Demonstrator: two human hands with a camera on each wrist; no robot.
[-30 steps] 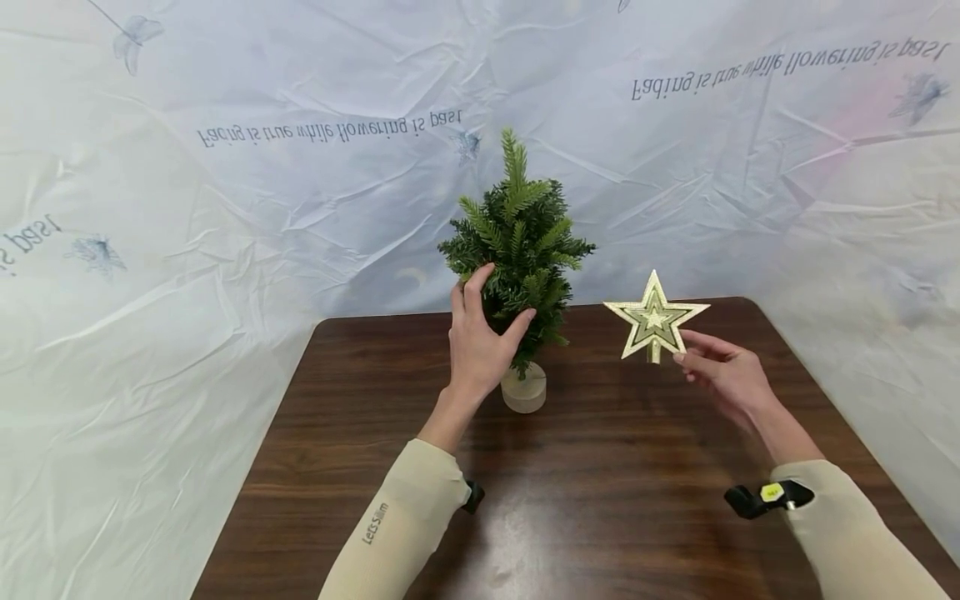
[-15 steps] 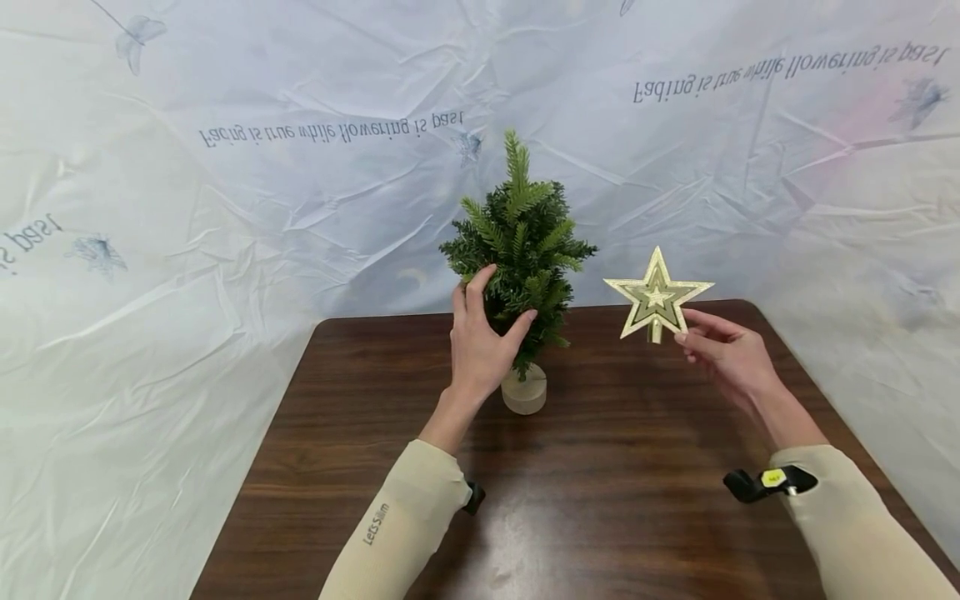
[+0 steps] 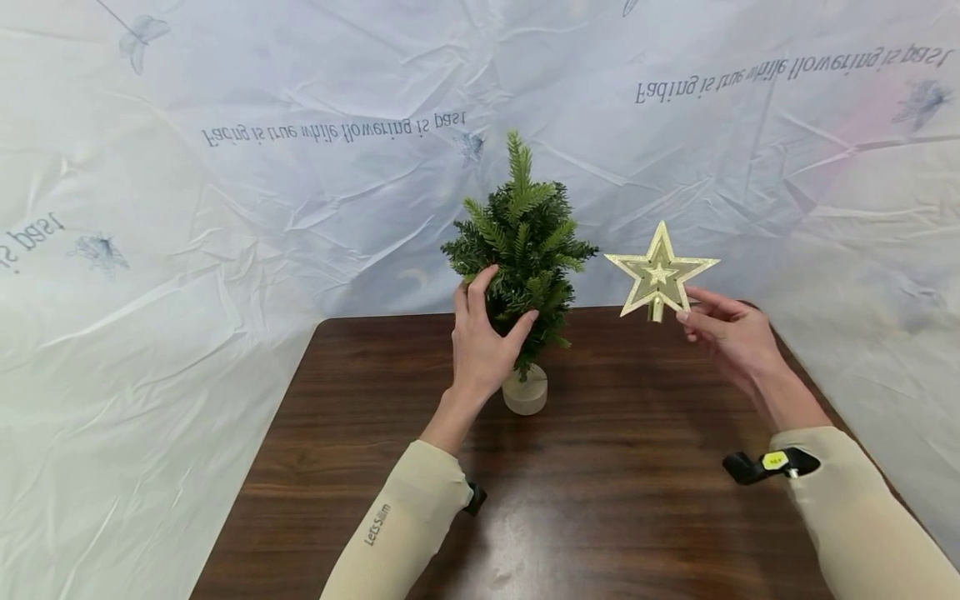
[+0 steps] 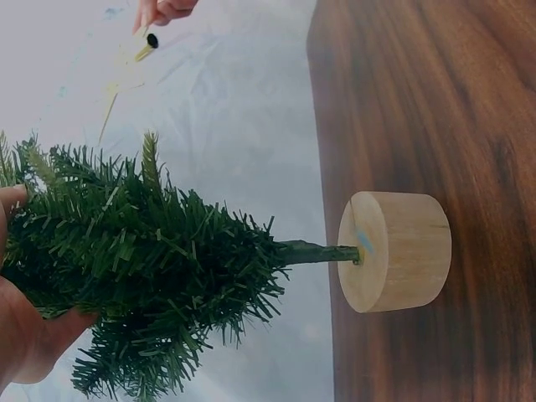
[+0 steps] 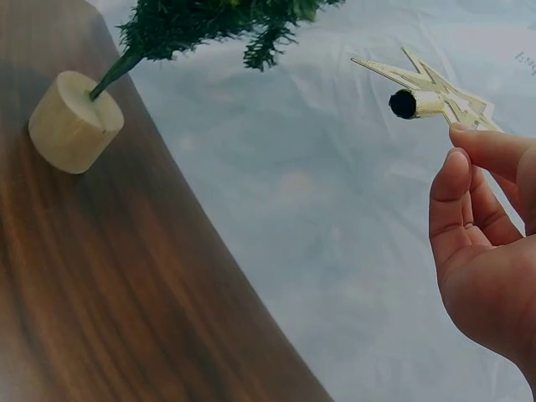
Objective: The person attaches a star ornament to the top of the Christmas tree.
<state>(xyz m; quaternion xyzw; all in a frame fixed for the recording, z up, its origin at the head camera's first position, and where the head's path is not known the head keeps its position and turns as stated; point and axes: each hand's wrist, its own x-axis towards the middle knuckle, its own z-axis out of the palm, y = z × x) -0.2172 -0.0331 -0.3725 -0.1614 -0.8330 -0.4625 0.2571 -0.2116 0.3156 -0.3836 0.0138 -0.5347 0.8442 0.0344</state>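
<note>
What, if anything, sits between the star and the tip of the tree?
Nothing visible. The star, pinched in the right hand, hangs in open air right of the tree, below its bare top sprig. The left hand grips lower branches, clear of the tip.

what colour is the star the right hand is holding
Gold, glittery, with nested star outlines. The star pinched by the right hand shows best in the head view.

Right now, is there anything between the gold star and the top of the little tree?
No. In the head view only crinkled white backdrop sheet shows between the gold star, pinched by the right hand, and the little tree.
</note>
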